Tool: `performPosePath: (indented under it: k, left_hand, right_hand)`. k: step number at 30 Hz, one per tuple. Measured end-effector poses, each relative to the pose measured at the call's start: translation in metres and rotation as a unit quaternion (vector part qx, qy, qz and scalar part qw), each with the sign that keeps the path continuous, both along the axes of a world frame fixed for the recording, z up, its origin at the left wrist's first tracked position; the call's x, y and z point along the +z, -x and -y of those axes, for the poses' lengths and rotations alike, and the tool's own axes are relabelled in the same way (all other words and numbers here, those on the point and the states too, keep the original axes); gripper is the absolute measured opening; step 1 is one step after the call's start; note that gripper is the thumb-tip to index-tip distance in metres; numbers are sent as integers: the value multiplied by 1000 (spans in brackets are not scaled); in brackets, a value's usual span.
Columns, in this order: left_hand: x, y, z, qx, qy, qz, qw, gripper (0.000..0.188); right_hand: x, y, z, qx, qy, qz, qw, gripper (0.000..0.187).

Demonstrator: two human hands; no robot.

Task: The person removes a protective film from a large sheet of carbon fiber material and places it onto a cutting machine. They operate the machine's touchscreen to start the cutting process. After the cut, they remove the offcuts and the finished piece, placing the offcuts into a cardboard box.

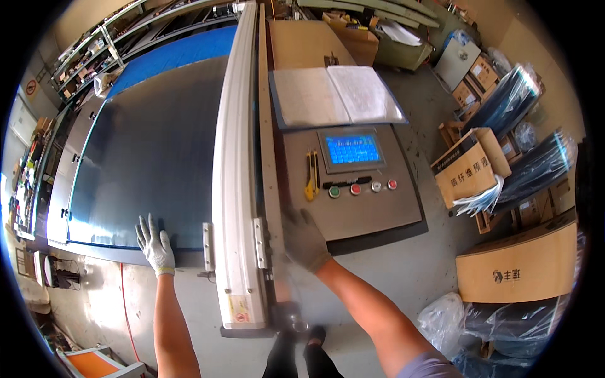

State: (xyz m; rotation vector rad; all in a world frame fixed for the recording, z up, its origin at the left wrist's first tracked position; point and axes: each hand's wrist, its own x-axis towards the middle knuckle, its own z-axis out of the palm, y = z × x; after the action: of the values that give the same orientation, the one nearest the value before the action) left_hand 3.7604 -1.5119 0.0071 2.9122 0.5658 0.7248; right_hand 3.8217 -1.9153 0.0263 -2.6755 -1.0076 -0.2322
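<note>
My left hand [155, 246], in a pale knit glove, lies flat with its fingers apart on the near edge of a large dark sheet [157, 145] on the machine's bed. My right hand [304, 240], gloved too and slightly blurred, has its fingers stretched out at the near left corner of the metal control panel [378, 208]; I cannot tell whether it touches. Neither hand holds anything. A long white beam [236, 164] runs between them. Beyond my right hand lie a yellow utility knife [311, 176] and a black marker [347, 183].
Round push buttons [355, 189] sit below a lit blue touchscreen [352, 149]. Behind it lies an open notebook [340, 96]. Cardboard boxes [469, 167] and plastic-wrapped dark rolls [535, 164] stand at the right. A red hose [128, 302] crosses the floor at the left.
</note>
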Motion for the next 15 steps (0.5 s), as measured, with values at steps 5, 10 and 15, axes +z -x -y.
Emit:
performPosePath:
  k: [5, 10, 15]
  left_hand:
    - [17, -7, 10, 35, 1, -90, 995, 53]
    - [20, -5, 10, 44, 9, -111, 993, 52]
    - [16, -5, 7, 43, -10, -107, 993, 51]
  right_hand:
    - [2, -1, -2, -17, 6, -14, 1000, 45]
    - [-11, -2, 0, -18, 10, 4, 1000, 48]
    - [-10, 2, -1, -5, 35, 26, 999, 52]
